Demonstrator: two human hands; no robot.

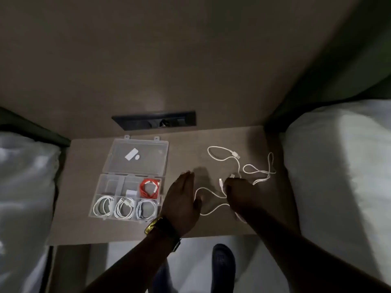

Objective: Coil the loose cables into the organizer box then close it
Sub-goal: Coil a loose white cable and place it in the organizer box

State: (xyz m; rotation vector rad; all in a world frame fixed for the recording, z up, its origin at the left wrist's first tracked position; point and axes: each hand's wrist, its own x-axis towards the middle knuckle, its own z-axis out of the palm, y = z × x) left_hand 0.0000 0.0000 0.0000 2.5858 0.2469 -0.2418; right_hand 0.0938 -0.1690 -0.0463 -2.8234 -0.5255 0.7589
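Your right hand (239, 192) is curled, its grip closed on a loose white cable (222, 157) near one of the plugs; the fingertips are too dark to show exactly how they pinch it. Your left hand (183, 199) lies flat and open just beside it, fingers straight, holding nothing, with a loop of cable touching its thumb side. A watch (155, 226) sits on that wrist. The loose cables sprawl uncoiled over the right half of the desk (80, 218), reaching almost to its right edge. The box (129, 194) stands on the left half, lid (137, 155) open and laid back flat. Its near row holds three white coils (123, 207), one per compartment; an orange coil (149, 188) fills the far right compartment. Bedding (338, 166) flanks the desk on both sides.
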